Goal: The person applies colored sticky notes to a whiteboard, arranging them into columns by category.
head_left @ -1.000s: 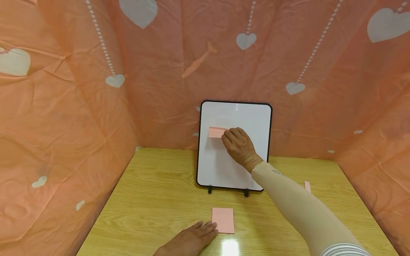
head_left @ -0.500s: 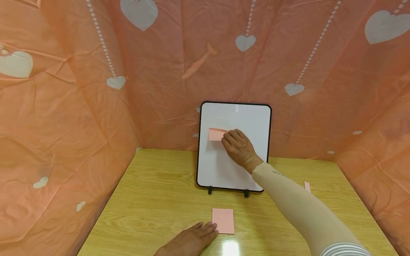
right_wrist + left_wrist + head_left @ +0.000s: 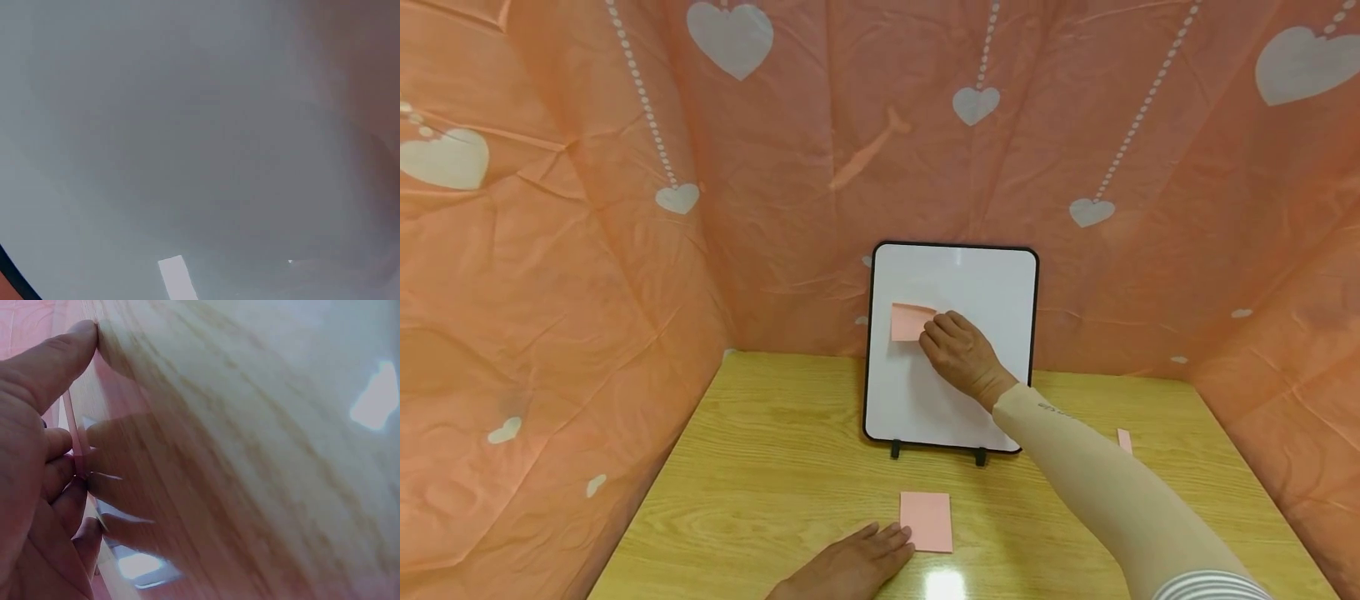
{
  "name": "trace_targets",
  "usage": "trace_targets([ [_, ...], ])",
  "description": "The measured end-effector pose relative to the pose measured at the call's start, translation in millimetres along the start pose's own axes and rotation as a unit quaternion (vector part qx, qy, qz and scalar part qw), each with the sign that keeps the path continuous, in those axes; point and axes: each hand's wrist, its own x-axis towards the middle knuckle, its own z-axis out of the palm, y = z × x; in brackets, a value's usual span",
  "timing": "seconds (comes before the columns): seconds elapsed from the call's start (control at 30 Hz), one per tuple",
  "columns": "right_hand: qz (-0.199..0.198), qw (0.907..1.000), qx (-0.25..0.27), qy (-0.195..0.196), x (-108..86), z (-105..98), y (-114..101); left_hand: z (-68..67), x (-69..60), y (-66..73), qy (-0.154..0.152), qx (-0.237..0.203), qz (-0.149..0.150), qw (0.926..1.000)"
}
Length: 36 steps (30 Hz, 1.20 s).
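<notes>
A pink sticky note point(image 3: 910, 323) lies against the upper left of a small whiteboard point(image 3: 977, 283), its top edge bowed. My right hand point(image 3: 958, 350) pinches the note's right side with curled fingers, which hide that end. In the right wrist view the whiteboard point(image 3: 156, 137) fills most of the picture, and my right hand point(image 3: 369, 81) is only a blur at the right. My left hand point(image 3: 853, 560) rests flat on the table, fingertips touching the left edge of a pink sticky note pad point(image 3: 928, 521). In the left wrist view the left hand point(image 3: 37, 437) lies against the glossy tabletop.
The whiteboard leans back on two black feet point(image 3: 981, 457) on the wooden table point(image 3: 760, 450). A narrow pink strip point(image 3: 1123, 440) lies at the right, partly behind the forearm. Orange cloth point(image 3: 775, 250) with pale hearts encloses the back and sides.
The visible part of the note on the whiteboard has grown taller, its lower edge now further down. My right hand has sunk slightly with it. The left hand stays at the pad.
</notes>
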Motion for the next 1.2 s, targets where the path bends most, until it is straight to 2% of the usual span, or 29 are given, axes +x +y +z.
trace_targets([
  [0.27,-0.011,0.9992,-0.002,-0.038,-5.3,3.6,1.0,-2.5,-0.6,1.5,0.012,0.018,0.011,0.9997],
  [0.43,-0.017,0.9986,-0.006,-0.049,-6.7,4.3,1.7,-2.4,-0.4,2.2,0.012,0.025,0.012,0.9995],
  [0.67,-0.021,0.9987,-0.004,-0.046,-9.1,7.4,1.6,-1.0,0.5,2.0,0.012,0.024,0.007,0.9996],
  [0.97,-0.010,0.9997,0.000,-0.021,-9.8,9.4,-0.1,-7.8,2.1,3.3,-0.002,-0.007,-0.025,0.9997],
  [1.1,-0.010,0.9999,0.001,-0.014,-10.6,9.3,0.0,-9.5,3.1,3.4,0.003,-0.028,-0.032,0.9991],
  [1.2,-0.011,0.9997,-0.002,-0.020,-11.0,8.2,0.0,-12.7,3.7,1.8,0.022,-0.021,-0.022,0.9993],
])
